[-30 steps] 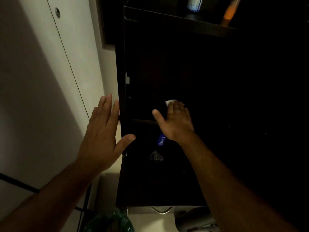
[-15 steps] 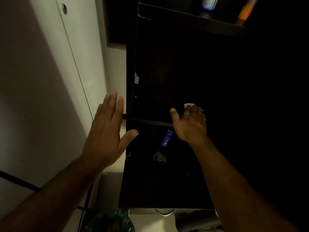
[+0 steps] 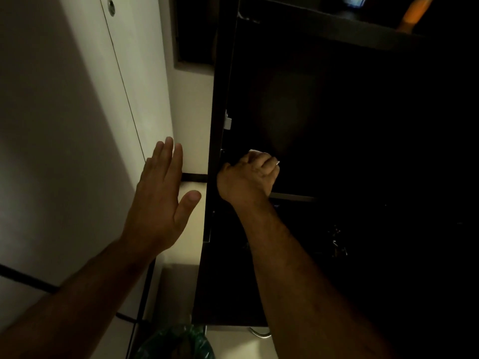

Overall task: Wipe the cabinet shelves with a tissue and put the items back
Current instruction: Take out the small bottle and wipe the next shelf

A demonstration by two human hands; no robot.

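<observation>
The right hand (image 3: 247,178) is clenched around a crumpled white tissue (image 3: 255,152) on the dark cabinet shelf (image 3: 293,196); soft, light, tearable, best bunched in the fist. The left hand (image 3: 160,200) hovers spread, empty.

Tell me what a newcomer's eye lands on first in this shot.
First the two bare forearms reaching up from below: the left hand spread open in front of the pale wall, and the right hand fisted around a white tissue at the left edge of the dark cabinet. Next, the orange bottle glowing on the top shelf, upper right.
</observation>
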